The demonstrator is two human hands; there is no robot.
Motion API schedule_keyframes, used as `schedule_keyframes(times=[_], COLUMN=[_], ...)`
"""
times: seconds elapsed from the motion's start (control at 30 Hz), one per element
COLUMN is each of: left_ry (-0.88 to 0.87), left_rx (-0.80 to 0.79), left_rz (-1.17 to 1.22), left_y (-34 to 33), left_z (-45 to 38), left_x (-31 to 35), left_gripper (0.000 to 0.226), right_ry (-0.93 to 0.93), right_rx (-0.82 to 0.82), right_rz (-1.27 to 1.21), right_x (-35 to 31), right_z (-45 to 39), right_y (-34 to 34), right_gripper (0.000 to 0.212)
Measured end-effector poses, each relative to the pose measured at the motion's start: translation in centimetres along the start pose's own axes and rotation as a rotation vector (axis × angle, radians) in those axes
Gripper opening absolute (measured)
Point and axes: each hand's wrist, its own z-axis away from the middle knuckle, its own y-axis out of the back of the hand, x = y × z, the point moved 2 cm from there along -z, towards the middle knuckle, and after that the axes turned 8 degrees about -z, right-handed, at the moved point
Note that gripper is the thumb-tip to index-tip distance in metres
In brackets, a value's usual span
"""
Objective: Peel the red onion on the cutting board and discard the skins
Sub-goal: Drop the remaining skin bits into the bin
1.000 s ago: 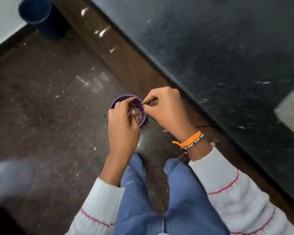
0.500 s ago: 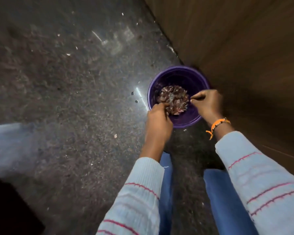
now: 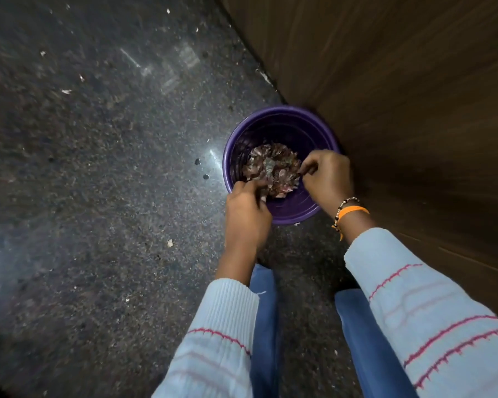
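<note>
Purple bin (image 3: 322, 208) holds papery reddish skins (image 3: 272, 169); both hands' fingers (image 3: 309, 169) pinch scraps

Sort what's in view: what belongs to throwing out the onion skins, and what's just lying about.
Belongs to the job: purple bin, onion skins inside it, left hand, right hand.

Just lying about: white scraps on the floor, wooden cabinet.

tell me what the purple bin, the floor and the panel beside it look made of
Bin: likely plastic, smooth, uniform purple, with a slight sheen and a thin rolled rim.
Floor: looks like polished speckled stone or terrazzo, reflecting light.
Panel: brown wood or wood-look laminate, matte, with streaky grain lines.
</note>
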Motion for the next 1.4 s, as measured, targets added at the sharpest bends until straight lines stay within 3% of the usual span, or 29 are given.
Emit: schedule_keyframes(times=[0.07,0.13,0.4,0.67,0.93,1.23,1.4], left_ry=[0.035,0.038,-0.127,-0.456,-0.788,-0.974,-1.035], left_rx=[0.03,0.06,0.179,0.023,-0.145,-0.326,-0.356], left_rz=[0.039,0.084,0.305,0.367,0.225,0.182,0.116], left_y=[1.4,3.3,11.8,17.0,14.3,4.4,-0.9], left_z=[1.0,2.3,12.7,25.7,36.1,44.5,47.5], left_x=[1.2,3.0,14.6,28.1,38.9,48.0,51.4], left_gripper=[0.032,0.032,0.025,0.024,0.023,0.022,0.027], right_ry=[0.02,0.021,0.143,0.333,0.309,0.222,0.138], right_rx=[-0.177,-0.212,0.071,0.281,0.522,0.786,0.848], right_rz=[-0.014,-0.111,-0.46,-0.507,-0.534,-0.484,-0.467], right_x=[-1.2,-2.8,-10.7,-14.9,-9.7,0.4,6.1], right_z=[1.1,2.5,12.7,25.7,35.9,42.8,45.2], right_y=[0.8,2.4,16.0,33.7,46.2,54.7,58.0], right_gripper=[0.029,0.036,0.021,0.017,0.013,0.014,0.015])
